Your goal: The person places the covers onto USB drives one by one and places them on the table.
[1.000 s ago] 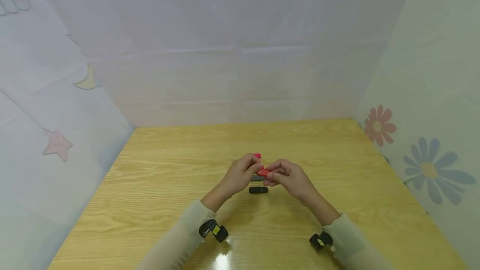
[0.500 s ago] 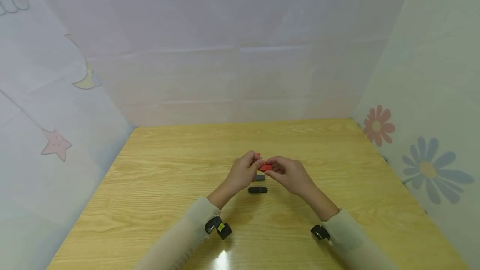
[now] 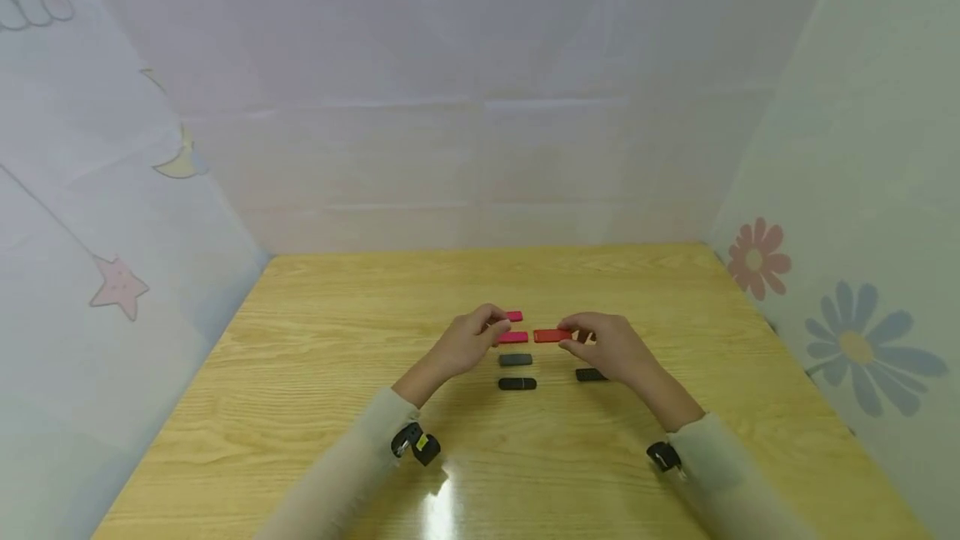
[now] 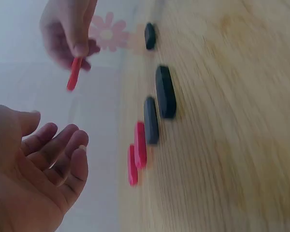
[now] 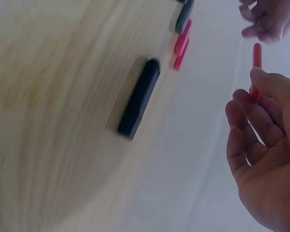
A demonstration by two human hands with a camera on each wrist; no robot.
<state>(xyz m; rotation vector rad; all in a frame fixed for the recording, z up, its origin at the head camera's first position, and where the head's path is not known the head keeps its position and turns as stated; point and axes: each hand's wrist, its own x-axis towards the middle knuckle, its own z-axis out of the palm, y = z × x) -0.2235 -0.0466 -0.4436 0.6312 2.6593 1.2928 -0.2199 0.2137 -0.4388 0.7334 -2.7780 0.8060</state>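
My right hand (image 3: 613, 348) pinches a slim red USB stick (image 3: 547, 336) between thumb and fingers, its free end pointing left. In the right wrist view the red stick stands clear of the tabletop. My left hand (image 4: 34, 169) holds nothing; its fingers are loosely bent, apart from the red stick. In the head view its fingertips overlap the left ends of two pink sticks (image 3: 514, 337), which lie on the table below it in the left wrist view. A grey stick (image 3: 515, 360) and a black stick (image 3: 517, 384) lie nearer me in the same column.
Another black stick (image 3: 591, 374) lies at the right, partly covered by my right hand in the head view. The wooden table (image 3: 337, 340) meets pale patterned cloth walls (image 3: 480, 148) at the back and both sides.
Both hands were together on the red stick. My left hand has let go and drawn left; my right hand has moved right with the stick, uncovering the pink and grey sticks.
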